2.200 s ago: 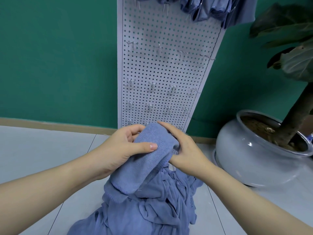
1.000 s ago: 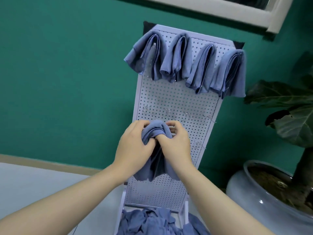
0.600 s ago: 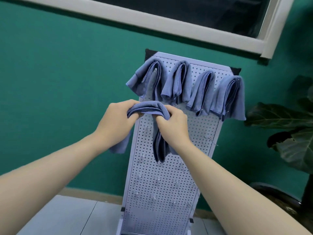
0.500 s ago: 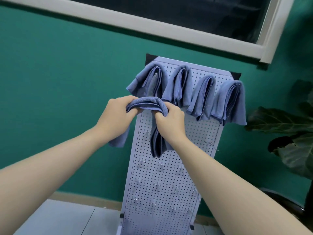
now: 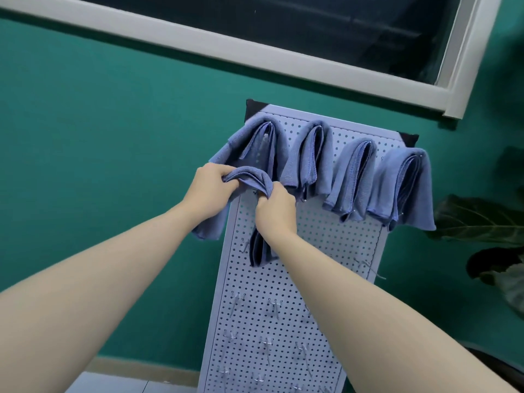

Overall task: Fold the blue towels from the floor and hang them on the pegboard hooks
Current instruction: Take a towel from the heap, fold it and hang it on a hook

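The folded towel (image 5: 249, 180) is held up against the pegboard (image 5: 297, 279), draped like a saddle between the two hands. The fingers of the left hand (image 5: 208, 191) are curled round its left end, with a loose flap hanging below them past the board's left edge. The fingers of the right hand (image 5: 276, 211) pinch the fold at its right, and the doubled layers drop straight down beneath that hand.

This cloth looks soft, light and limp (thin microfibre by its look), so it probably keeps no shape of its own and sags wherever it is unsupported. It is not fragile and unlikely to slip from a pinch, but the layers may slide apart if only one is caught. The best hold seems to be right at the crest of the fold, all layers together, either side of the spot meant for a hook (image 5: 246, 245).

Just above the fingers, four hung towels (image 5: 351, 177) fill the top row.
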`<state>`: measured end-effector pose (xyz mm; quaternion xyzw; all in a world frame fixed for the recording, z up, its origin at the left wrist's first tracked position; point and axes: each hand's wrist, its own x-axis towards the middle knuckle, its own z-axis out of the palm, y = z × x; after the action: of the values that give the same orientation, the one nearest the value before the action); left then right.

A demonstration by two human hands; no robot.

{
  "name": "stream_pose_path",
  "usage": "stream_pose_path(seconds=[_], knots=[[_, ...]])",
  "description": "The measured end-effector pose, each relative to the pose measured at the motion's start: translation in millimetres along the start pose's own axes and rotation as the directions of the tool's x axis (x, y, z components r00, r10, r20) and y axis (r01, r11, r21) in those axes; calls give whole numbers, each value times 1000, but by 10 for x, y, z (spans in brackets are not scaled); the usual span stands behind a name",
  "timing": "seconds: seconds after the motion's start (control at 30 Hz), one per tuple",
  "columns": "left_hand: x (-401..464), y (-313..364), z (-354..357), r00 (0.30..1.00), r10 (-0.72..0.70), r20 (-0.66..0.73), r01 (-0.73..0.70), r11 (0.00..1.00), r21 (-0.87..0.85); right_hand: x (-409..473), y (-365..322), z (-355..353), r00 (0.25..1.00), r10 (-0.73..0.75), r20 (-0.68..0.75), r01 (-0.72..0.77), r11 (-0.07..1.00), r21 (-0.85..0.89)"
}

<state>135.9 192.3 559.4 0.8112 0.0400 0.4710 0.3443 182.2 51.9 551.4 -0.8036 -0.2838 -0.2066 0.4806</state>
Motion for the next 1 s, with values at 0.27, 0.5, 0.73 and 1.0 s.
stream_pose_path(seconds=[0.27,0.5,0.73,1.0], knots=[[-128,-336,365,999,-36,33,38,998,-44,101,397,207,999,-42,-15,42,998,-38],[-450,-349,529,999,-47,-25,46,998,-36,-57,520,268,998,-54,30,52,997,54],[-782,-368,319,979,-190,75,171,963,209,-438,587,195,985,94,143,-107,991,86],[-1565,-292,9,959,-249,132,161,869,468,-1410,797,-119,944,233,235,-285,933,220]])
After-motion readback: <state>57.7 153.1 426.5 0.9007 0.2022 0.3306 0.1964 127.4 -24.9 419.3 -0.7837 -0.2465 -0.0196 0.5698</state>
